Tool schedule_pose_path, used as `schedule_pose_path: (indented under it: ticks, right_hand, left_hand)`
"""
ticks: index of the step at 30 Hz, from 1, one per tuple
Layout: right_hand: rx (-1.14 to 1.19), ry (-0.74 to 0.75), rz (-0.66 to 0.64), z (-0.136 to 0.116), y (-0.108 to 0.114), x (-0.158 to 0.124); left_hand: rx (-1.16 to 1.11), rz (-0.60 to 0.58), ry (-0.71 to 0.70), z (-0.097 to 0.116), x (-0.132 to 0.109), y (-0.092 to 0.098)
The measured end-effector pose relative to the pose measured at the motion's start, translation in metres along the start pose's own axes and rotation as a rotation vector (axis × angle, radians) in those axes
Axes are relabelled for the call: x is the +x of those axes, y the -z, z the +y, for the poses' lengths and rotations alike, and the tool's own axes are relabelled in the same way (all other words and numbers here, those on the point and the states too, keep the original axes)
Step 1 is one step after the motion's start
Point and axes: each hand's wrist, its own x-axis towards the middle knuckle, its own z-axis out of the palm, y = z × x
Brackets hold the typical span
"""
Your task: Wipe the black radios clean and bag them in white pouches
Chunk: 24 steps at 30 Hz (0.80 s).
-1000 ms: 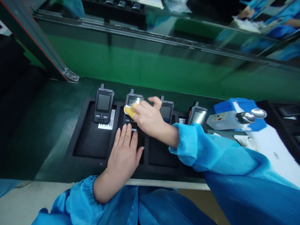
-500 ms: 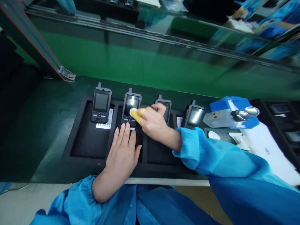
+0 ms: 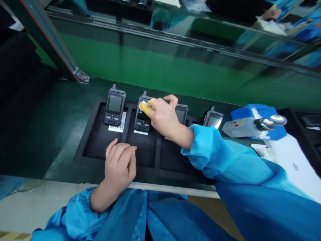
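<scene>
My right hand (image 3: 164,117) wears yellow finger cots on two fingers. It pinches a small white wiping pad (image 3: 141,104) against the screen of the second handheld radio (image 3: 142,124) from the left, partly covering that radio. My left hand (image 3: 120,164) hovers or rests over the black foam tray (image 3: 85,147), its fingers loosely curled with nothing visible in them. To its upper left, another radio (image 3: 115,103) with a stubby antenna leans on the tray's back edge. A third radio (image 3: 182,113) is partly behind my right hand, and a fourth (image 3: 213,118) stands further right.
A clear bottle with a metal top (image 3: 238,126) lies tilted on a blue holder (image 3: 276,110) at the right. White paper (image 3: 296,160) and another black tray (image 3: 306,117) are beyond. A green panel (image 3: 150,63) backs the bench; a metal post (image 3: 55,43) rises at left.
My left hand has drawn back from the second radio's lower end, and its fingers have curled. My right hand has slid the pad up the screen. The view has shifted slightly.
</scene>
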Motion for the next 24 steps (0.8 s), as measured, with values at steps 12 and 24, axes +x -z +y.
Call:
schedule_pose_path:
  ticks: [12,24]
  right_hand:
    - [0.041,0.227,0.12,-0.021,0.01,0.015]
    - [0.042,0.424,0.105,-0.051,-0.019,0.038]
  left_hand:
    - [0.092,0.012,0.037,-0.021,0.008,0.013]
    - [0.288,-0.255,0.071,-0.039,0.008,0.001]
